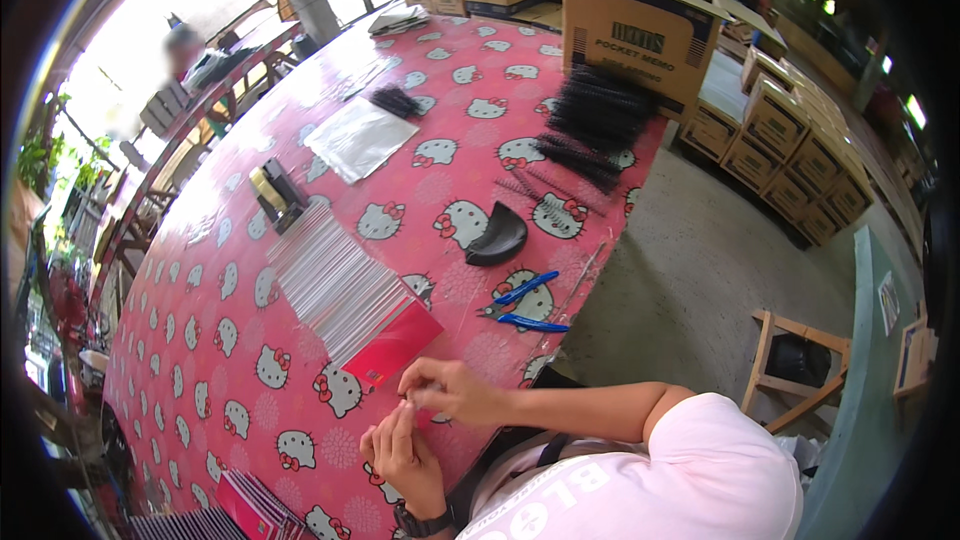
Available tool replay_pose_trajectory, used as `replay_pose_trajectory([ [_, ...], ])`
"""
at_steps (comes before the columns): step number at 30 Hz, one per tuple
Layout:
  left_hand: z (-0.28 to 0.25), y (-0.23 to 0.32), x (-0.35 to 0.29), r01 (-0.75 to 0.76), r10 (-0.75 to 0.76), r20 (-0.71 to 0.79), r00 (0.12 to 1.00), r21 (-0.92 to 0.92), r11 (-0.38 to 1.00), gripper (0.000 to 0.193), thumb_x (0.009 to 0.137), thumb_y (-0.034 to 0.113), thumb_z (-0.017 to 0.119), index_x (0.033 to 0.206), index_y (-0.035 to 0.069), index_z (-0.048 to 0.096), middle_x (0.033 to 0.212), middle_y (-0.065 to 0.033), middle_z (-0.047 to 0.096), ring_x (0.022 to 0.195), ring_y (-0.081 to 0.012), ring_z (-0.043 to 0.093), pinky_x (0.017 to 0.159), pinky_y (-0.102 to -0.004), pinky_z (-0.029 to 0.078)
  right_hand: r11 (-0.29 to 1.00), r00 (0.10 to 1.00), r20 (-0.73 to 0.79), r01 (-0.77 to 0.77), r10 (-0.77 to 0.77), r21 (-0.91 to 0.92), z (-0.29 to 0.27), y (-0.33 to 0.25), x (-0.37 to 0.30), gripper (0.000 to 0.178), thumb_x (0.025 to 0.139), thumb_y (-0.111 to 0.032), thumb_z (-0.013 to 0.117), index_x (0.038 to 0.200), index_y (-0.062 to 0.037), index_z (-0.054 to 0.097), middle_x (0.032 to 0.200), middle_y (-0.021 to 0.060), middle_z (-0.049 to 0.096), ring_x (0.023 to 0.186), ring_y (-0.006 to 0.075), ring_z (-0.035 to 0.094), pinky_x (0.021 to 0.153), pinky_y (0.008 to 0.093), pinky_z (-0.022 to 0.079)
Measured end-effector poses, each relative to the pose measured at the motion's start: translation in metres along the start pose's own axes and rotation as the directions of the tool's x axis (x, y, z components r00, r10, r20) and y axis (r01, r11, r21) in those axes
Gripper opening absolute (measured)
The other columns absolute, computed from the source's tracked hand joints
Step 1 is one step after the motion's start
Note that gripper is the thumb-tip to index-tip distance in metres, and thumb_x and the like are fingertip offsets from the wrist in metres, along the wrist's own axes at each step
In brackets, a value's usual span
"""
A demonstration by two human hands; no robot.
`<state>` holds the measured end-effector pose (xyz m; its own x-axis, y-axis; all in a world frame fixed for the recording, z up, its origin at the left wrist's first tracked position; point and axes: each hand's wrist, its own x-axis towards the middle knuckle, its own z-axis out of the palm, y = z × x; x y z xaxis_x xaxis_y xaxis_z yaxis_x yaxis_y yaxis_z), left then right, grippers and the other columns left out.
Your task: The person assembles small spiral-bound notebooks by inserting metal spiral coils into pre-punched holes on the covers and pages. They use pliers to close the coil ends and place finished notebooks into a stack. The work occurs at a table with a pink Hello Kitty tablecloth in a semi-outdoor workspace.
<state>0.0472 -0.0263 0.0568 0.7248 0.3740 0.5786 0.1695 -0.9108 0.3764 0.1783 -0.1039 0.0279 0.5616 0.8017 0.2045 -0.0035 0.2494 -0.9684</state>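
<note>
My left hand [408, 452], with a dark watch on its wrist, is at the near edge of the table with its fingers bent together. Its fingertips meet those of my right hand [455, 392], which is pinched closed. Whatever lies between them is too small to make out. Just beyond my hands stretches a long row of notebooks [340, 285], page edges up, ending in a red cover [397, 343]. Blue-handled cutting pliers [525, 287] lie to the right of it, jaws apart. Past them sits a black half-round dish [497, 238].
Black spiral binding coils [600, 120] are heaped at the far right before a large carton [640, 35]. A tape dispenser [275, 195] and a white sheet [358, 140] lie farther off. Spiral-bound notebooks [255, 508] are at the lower left. Stacked cartons [780, 155] and a wooden stool [797, 365] stand rightward.
</note>
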Motion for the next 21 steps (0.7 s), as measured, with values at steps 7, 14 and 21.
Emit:
replay_pose_trajectory([
  [7, 0.0, -0.004, 0.006, -0.004, 0.005, 0.006, 1.0, -0.07, 0.998, 0.037, 0.071, -0.006, 0.059, 0.102, 0.012, 0.071, 0.095, -0.0043, 0.068, 0.086, -0.0196, 0.062, 0.08, -0.0325, 0.037, 0.348, 0.682, -0.316, -0.096, -0.659, -0.932, -0.204, -0.035, 0.066, 0.016, 0.082, -0.015, 0.066, 0.091, -0.0026, 0.065, 0.085, 0.0129, 0.065, 0.076, 0.0277, 0.061, 0.071, 0.0375, 0.049],
  [14, 0.001, -0.004, 0.008, 0.023, -0.024, -0.035, 0.999, -0.04, 0.999, 0.026, 0.074, -0.002, 0.065, 0.097, 0.009, 0.072, 0.094, -0.0057, 0.069, 0.086, -0.0208, 0.061, 0.082, -0.0328, 0.04, 0.411, 0.845, -0.464, -0.337, -0.266, -0.847, -0.255, -0.017, 0.073, 0.023, 0.073, -0.011, 0.072, 0.093, -0.0032, 0.065, 0.084, 0.0115, 0.065, 0.079, 0.026, 0.062, 0.076, 0.0371, 0.049],
  [21, 0.008, -0.004, 0.012, 0.045, -0.048, -0.097, 0.994, -0.039, 0.998, 0.022, 0.073, 0.005, 0.072, 0.095, 0.01, 0.071, 0.085, -0.003, 0.066, 0.081, -0.0194, 0.059, 0.079, -0.0324, 0.039, 0.755, 0.882, -0.411, -0.103, -0.232, -0.647, -0.211, -0.08, 0.058, 0.038, 0.078, 0.0, 0.06, 0.116, -0.0043, 0.058, 0.09, 0.0098, 0.06, 0.08, 0.0166, 0.058, 0.075, 0.0331, 0.048],
])
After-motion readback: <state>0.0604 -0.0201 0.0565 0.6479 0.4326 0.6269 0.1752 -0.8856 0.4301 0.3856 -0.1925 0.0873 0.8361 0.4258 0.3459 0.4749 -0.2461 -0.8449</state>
